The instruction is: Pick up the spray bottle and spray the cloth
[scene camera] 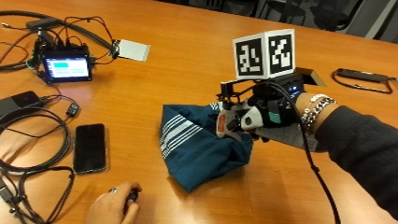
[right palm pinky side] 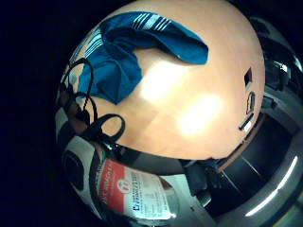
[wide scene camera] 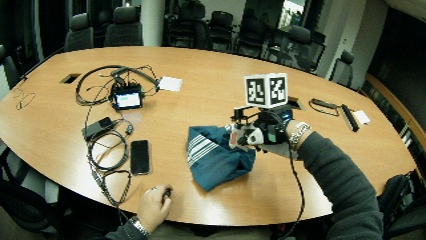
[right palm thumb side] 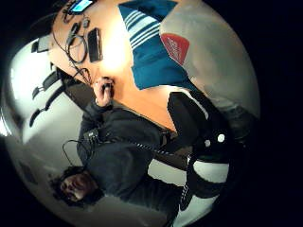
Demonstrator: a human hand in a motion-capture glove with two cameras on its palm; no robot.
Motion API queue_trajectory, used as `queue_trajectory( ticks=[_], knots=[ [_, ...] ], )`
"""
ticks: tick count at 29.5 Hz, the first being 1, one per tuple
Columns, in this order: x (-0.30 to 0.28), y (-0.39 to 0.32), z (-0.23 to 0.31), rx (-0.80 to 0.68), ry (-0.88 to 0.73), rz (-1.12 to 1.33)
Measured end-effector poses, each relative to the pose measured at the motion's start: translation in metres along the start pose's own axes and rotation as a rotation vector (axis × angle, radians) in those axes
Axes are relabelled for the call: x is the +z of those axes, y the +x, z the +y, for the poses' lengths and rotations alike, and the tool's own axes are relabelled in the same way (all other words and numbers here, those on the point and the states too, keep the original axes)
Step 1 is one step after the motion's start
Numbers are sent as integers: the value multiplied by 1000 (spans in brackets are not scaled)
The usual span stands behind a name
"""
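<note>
A blue cloth (scene camera: 199, 151) with white stripes lies crumpled on the wooden table (scene camera: 187, 70). My gloved right hand (scene camera: 268, 112) grips a white spray bottle (scene camera: 222, 124) with a red label, just above the cloth's right edge. The bottle fills one side of both palm views, white body (right palm thumb side: 213, 66) and red label (right palm pinky side: 124, 188), with the cloth (right palm pinky side: 118, 52) (right palm thumb side: 151, 61) spread on the table beyond it. The wide outside view shows the same: hand (wide scene camera: 269, 131), bottle (wide scene camera: 238, 136), cloth (wide scene camera: 216, 157). The nozzle is hidden.
A black phone (scene camera: 90, 148) and looped cables (scene camera: 31, 140) lie left of the cloth. A small lit screen (scene camera: 65, 67) and a white card (scene camera: 131, 49) sit further back. The person's bare left hand (scene camera: 115, 205) rests at the table's near edge.
</note>
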State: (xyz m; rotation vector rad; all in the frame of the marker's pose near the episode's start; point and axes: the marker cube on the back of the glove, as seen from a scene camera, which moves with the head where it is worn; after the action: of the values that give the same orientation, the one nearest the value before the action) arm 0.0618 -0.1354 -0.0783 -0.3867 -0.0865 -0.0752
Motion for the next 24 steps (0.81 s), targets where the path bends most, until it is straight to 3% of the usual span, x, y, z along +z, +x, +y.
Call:
queue_trajectory(
  ticks=[11, 24],
  knots=[
    [19, -9, -17, -28, -65, 1],
    [-59, -48, -28, -282, 218, -377]
  ],
)
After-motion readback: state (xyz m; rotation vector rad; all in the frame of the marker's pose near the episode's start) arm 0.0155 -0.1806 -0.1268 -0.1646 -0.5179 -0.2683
